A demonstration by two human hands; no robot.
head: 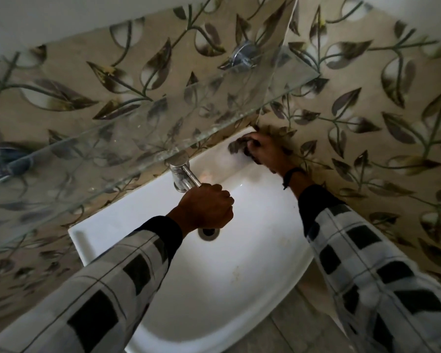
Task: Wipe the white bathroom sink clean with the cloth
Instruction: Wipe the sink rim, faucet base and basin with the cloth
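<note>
The white bathroom sink [239, 289] is mounted in a corner between two walls tiled with a leaf pattern, and a chrome tap [182, 175] stands at the middle of its back rim, its spout reaching out over the basin. The left hand [206, 207] sits just in front of the tap, its fingers closed into a fist around the end of the spout, directly above the drain [209, 233]. The right hand [262, 149] is at the sink's back right corner, to the right of the tap and close against the side wall, with its fingers bunched around a dark cloth [238, 147] and pressing it onto the white rim there; the cloth is blurred. A dark band circles the right wrist. Both arms wear black-and-white checked sleeves. A glass shelf [143, 123] on chrome brackets hangs above the tap, overlapping the back edge of the sink.
</note>
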